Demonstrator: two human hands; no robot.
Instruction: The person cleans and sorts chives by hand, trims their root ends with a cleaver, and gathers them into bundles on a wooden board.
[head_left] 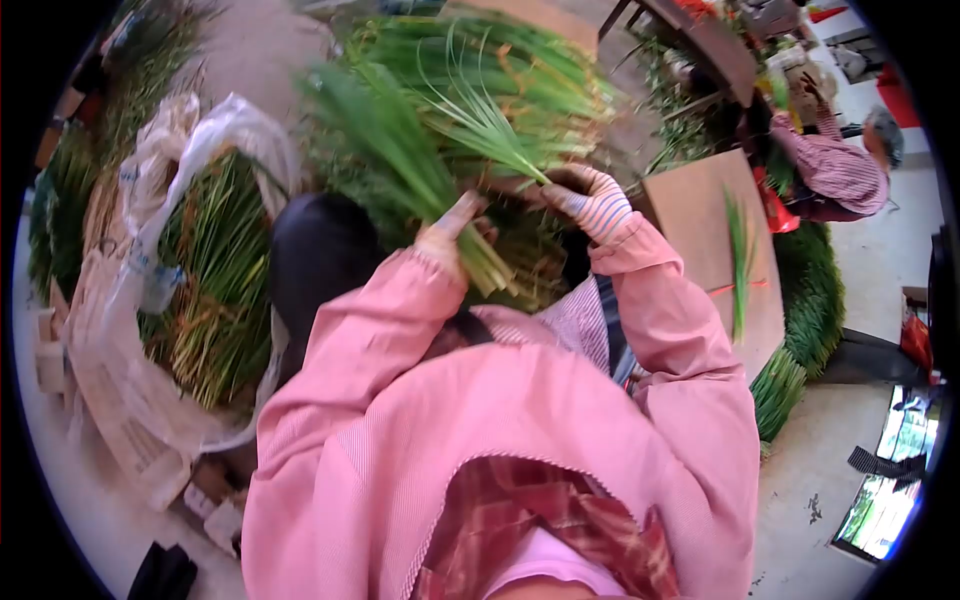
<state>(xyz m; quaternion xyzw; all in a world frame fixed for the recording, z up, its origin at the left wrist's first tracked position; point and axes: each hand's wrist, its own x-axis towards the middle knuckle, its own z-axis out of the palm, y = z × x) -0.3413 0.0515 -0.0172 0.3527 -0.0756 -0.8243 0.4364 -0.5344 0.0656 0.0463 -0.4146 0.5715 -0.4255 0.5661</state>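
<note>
My left hand (452,238) is closed around a bunch of long green leaves that look like garlic chives (405,150). Its tips are smeared by motion and its pale stem ends stick out below the hand. Between the fingers of my right hand (590,200), which wears a striped covering, a thinner sprig of chives (500,140) is pinched by its base, tips pointing up and left. Just beyond both hands lies a large heap of the same chives (540,80), with yellowed leaves mixed in.
At left stands a clear plastic bag (130,330) of stalks (215,270). A board (690,210) at right bears a small bunch (740,265) over a red tie (722,289). Bundled greens (808,290) lie beyond it. Another person (825,165) sits at upper right.
</note>
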